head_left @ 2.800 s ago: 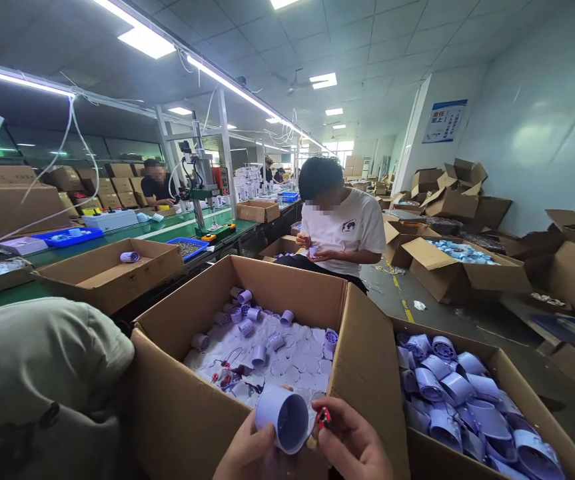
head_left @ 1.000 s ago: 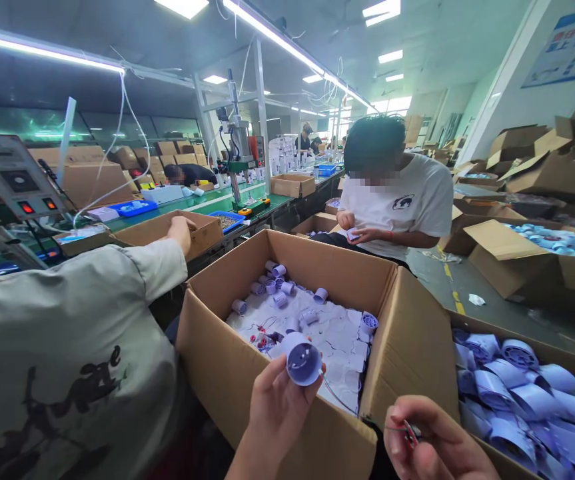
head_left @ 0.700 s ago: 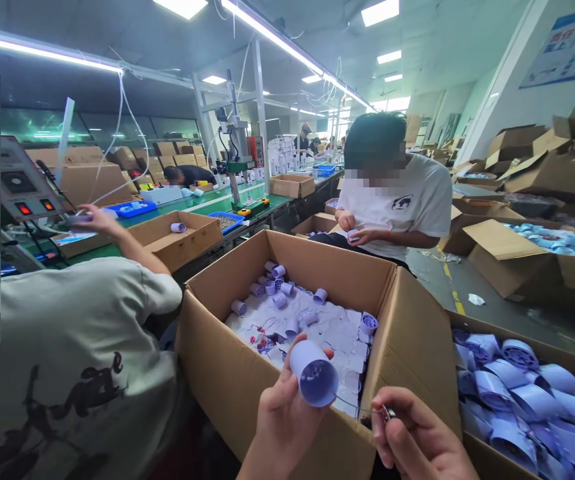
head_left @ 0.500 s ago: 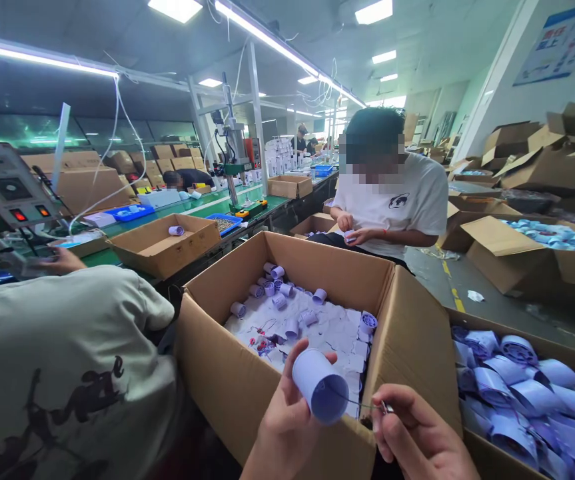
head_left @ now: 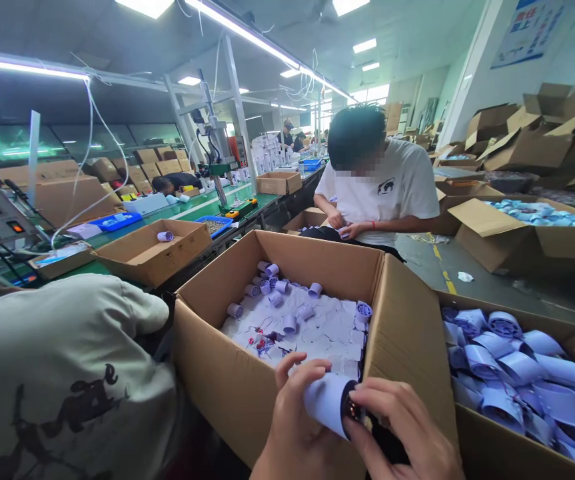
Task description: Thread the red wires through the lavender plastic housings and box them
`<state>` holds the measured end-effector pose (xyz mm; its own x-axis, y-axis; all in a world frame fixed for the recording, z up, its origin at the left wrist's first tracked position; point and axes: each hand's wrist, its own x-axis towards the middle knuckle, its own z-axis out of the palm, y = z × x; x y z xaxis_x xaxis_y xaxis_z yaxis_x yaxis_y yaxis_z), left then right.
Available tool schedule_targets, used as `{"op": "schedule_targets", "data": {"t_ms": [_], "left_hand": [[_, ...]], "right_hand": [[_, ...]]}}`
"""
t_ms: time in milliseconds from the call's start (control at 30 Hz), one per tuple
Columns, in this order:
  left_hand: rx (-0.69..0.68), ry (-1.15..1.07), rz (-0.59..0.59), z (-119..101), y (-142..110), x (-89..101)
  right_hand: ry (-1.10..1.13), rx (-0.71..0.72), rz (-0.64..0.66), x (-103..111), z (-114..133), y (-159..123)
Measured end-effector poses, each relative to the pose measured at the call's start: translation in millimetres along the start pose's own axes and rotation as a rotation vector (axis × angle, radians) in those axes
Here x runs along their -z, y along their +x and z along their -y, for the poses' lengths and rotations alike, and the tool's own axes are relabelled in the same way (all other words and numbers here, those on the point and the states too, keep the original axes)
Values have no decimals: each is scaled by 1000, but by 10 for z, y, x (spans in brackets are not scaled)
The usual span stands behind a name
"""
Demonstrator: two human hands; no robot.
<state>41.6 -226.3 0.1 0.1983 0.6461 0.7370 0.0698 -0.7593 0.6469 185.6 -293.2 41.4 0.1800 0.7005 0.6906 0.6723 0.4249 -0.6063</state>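
Note:
My left hand (head_left: 292, 427) is wrapped round a pale lilac plastic tube (head_left: 324, 400) at the bottom middle, its open end turned to the right. My right hand (head_left: 402, 433) is pressed against that open end, fingers pinched on a small red and black part (head_left: 351, 408) at the tube's mouth. Both hands hover over the near rim of a big cardboard box (head_left: 247, 393). Inside it lie several small lilac tubes (head_left: 272, 288) on white padding, with a few red-wired parts (head_left: 262, 343).
A second box (head_left: 492, 447) at the right is full of lilac housings (head_left: 507, 363). A person in a pale printed shirt (head_left: 67, 380) sits close at my left. Another person in a white T-shirt (head_left: 387, 193) sits facing me beyond the box. A green workbench (head_left: 192, 210) with a press runs along the left.
My right hand has come in from the right and closed onto the tube's open end, bringing the small wired part to it. The tube has tilted lower and turned sideways.

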Motion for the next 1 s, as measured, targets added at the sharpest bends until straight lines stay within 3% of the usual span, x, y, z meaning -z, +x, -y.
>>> {"op": "schedule_targets", "data": {"t_ms": [67,167,267,433,567,667,800,900,1000], "left_hand": [[-7,113,-11,-20,1,-8],[-9,188,-70,-41,-20,-37],[0,187,-75,-9,-56,-46],[55,120,16,60,-74,9],[2,162,-15,36,-35,0],[-1,127,-32,-24,-4,-59],[129,74,-112,-105,21,-153],[147,-31,-82,-85,23,-170],[166,-117,-10,-6,23,-137]], "right_hand": [[-107,71,-13,1,-41,-1],[-175,12,-22,-36,-40,-25],[-161,-38,35,-73,-18,-42],[-112,28,168,-25,-35,-2],[-18,-20,130,-8,-38,22],[173,-199,82,-68,-18,-1],[600,-627,-40,-157,15,-2],[835,-796,66,-159,11,81],[892,-865,113,-144,-1,182]]}}
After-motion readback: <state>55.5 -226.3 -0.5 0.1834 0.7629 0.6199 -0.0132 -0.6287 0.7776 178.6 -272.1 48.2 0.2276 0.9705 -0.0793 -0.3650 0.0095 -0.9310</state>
